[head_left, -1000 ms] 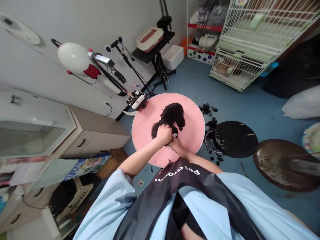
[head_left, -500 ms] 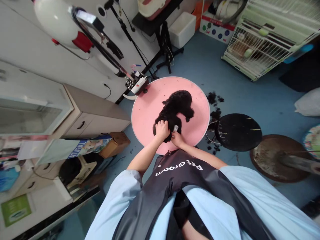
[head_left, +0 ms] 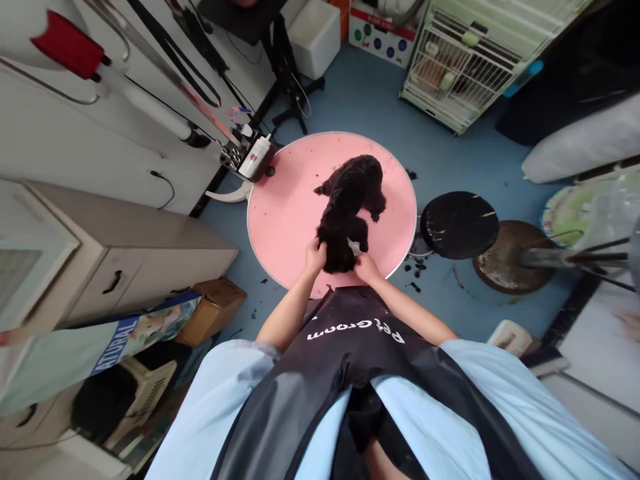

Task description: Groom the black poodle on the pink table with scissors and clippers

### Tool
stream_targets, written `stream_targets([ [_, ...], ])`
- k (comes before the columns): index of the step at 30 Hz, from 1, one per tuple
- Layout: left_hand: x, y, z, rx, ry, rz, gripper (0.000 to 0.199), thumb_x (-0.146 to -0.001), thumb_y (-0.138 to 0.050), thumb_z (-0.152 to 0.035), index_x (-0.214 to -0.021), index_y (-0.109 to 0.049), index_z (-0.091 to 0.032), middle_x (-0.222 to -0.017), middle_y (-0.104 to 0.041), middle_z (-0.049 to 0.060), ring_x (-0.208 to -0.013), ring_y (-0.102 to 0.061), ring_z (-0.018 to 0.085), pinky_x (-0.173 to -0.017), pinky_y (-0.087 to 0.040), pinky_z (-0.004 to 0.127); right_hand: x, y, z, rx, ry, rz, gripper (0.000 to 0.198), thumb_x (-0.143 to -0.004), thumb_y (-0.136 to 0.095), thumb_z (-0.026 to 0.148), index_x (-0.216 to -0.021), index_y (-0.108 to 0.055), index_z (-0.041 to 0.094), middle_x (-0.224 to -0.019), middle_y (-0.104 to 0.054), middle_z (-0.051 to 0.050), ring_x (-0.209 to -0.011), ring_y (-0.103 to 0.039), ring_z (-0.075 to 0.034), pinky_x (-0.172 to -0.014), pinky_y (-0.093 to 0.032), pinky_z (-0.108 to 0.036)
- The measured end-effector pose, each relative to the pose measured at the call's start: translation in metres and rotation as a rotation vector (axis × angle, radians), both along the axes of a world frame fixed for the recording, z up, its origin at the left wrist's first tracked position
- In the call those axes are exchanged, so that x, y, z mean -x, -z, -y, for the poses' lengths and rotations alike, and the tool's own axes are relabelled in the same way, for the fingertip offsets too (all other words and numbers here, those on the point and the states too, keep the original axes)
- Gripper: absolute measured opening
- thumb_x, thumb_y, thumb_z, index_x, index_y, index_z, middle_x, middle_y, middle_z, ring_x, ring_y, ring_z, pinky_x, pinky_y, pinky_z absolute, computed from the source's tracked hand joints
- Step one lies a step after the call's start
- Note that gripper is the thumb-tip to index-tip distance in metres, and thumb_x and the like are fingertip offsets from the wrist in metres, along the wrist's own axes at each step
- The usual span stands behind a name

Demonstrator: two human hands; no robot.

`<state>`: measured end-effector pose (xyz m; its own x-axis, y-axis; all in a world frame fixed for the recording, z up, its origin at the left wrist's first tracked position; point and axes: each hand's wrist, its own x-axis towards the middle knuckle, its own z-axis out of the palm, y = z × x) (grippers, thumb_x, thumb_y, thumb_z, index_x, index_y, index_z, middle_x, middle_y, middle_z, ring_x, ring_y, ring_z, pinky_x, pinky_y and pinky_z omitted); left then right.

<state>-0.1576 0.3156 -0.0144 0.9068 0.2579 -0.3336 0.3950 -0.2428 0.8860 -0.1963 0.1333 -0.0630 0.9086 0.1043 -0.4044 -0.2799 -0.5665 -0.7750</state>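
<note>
A black curly-haired dog (head_left: 347,193) stands on a round pink grooming table (head_left: 285,220), its head lowered at the edge nearest my apron. My left hand (head_left: 315,257) is closed on the side of the dog's head, fingers curled into the dark fur. At the other side of the head is my right hand (head_left: 367,267), closed on a small crumpled white wipe (head_left: 355,247). The wipe rests against the fur there. The dog's face is hidden from above.
A holder with scissors (head_left: 231,157) and a white bottle (head_left: 256,156) is fixed at the table's left rim. A black round stool (head_left: 460,225) stands to the right, with hair clippings (head_left: 416,267) on the floor. A wire cage (head_left: 457,73) stands behind.
My left hand has gone from the top of the dog's head to its left side. My right hand stays at the right side with the wipe. The camera view has shifted.
</note>
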Motion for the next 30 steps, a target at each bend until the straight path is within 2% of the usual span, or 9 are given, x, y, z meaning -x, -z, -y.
stream_targets([
  [2, 0.004, 0.008, -0.008, 0.191, -0.066, -0.083, 0.013, -0.077, -0.052, -0.017, -0.068, -0.061, -0.014, -0.066, -0.060, 0.003, -0.066, -0.055, 0.014, -0.066, -0.045, 0.025, 0.000, -0.009, -0.001, 0.088, 0.084, 0.063, 0.020, -0.076, -0.052, 0.018, -0.082, -0.072, 0.017, -0.088, -0.065, -0.009, -0.091, -0.059, -0.023, -0.084, -0.044, -0.035],
  [5, 0.004, 0.016, -0.018, 0.361, -0.112, -0.163, 0.010, -0.071, -0.054, -0.013, -0.072, -0.064, -0.012, -0.070, -0.064, 0.004, -0.068, -0.057, 0.014, -0.068, -0.047, 0.026, -0.009, -0.030, -0.014, 0.187, 0.169, 0.230, 0.029, -0.083, -0.050, 0.031, -0.093, -0.073, 0.016, -0.090, -0.065, -0.009, -0.092, -0.059, -0.022, -0.086, -0.043, -0.033],
  [10, -0.007, 0.030, -0.035, 0.608, -0.035, -0.128, 0.019, -0.067, -0.058, -0.014, -0.085, -0.064, -0.014, -0.083, -0.068, 0.003, -0.077, -0.061, 0.013, -0.081, -0.048, 0.028, -0.042, -0.060, -0.061, 0.401, 0.039, 0.263, 0.036, -0.082, -0.055, 0.044, -0.096, -0.073, 0.016, -0.098, -0.064, -0.012, -0.094, -0.057, -0.025, -0.087, -0.041, -0.036],
  [15, -0.021, 0.047, -0.046, 0.674, -0.045, -0.275, 0.021, -0.073, -0.054, -0.022, -0.088, -0.063, -0.012, -0.073, -0.064, 0.003, -0.066, -0.058, 0.012, -0.072, -0.048, 0.027, -0.059, -0.058, -0.092, 0.592, -0.043, 0.135, 0.044, -0.079, -0.057, 0.047, -0.103, -0.067, 0.012, -0.106, -0.061, -0.019, -0.101, -0.053, -0.032, -0.087, -0.037, -0.043],
  [17, -0.024, 0.050, -0.045, 0.649, 0.019, -0.272, 0.025, -0.078, -0.054, -0.031, -0.090, -0.064, -0.012, -0.073, -0.065, 0.004, -0.067, -0.058, 0.013, -0.070, -0.048, 0.028, -0.062, -0.053, -0.097, 0.629, -0.035, 0.123, 0.048, -0.078, -0.058, 0.050, -0.105, -0.065, 0.010, -0.107, -0.060, -0.020, -0.102, -0.053, -0.034, -0.088, -0.036, -0.045],
  [20, -0.030, 0.047, -0.044, 0.433, 0.152, -0.234, 0.025, -0.074, -0.064, -0.032, -0.089, -0.065, -0.011, -0.075, -0.066, 0.005, -0.072, -0.060, 0.016, -0.072, -0.049, 0.029, -0.065, -0.046, -0.097, 0.663, -0.018, 0.148, 0.047, -0.079, -0.057, 0.048, -0.104, -0.064, 0.009, -0.107, -0.060, -0.020, -0.102, -0.053, -0.034, -0.088, -0.036, -0.045],
  [23, -0.037, 0.038, -0.044, 0.209, 0.089, -0.239, 0.020, -0.073, -0.066, -0.024, -0.087, -0.064, -0.009, -0.074, -0.065, 0.008, -0.077, -0.062, 0.020, -0.075, -0.049, 0.033, -0.066, -0.043, -0.091, 0.661, 0.009, 0.163, 0.052, -0.076, -0.058, 0.052, -0.105, -0.063, 0.009, -0.106, -0.061, -0.020, -0.103, -0.052, -0.033, -0.089, -0.037, -0.045],
  [26, -0.038, 0.025, -0.038, 0.074, -0.005, -0.111, 0.021, -0.081, -0.058, -0.022, -0.098, -0.061, -0.010, -0.101, -0.064, 0.012, -0.104, -0.057, 0.021, -0.096, -0.042, 0.036, -0.063, -0.041, -0.081, 0.637, 0.049, 0.150, 0.056, -0.072, -0.061, 0.055, -0.105, -0.062, 0.010, -0.106, -0.061, -0.019, -0.103, -0.052, -0.033, -0.089, -0.037, -0.045],
  [30, -0.030, 0.017, -0.004, 0.029, 0.183, 0.084, 0.023, -0.088, -0.051, -0.029, -0.092, -0.068, -0.015, -0.126, -0.054, 0.010, -0.127, -0.042, 0.020, -0.112, -0.027, 0.030, -0.058, -0.040, -0.070, 0.552, 0.089, 0.120, 0.041, -0.082, -0.054, 0.042, -0.108, -0.062, 0.011, -0.107, -0.061, -0.018, -0.102, -0.054, -0.032, -0.089, -0.038, -0.044],
])
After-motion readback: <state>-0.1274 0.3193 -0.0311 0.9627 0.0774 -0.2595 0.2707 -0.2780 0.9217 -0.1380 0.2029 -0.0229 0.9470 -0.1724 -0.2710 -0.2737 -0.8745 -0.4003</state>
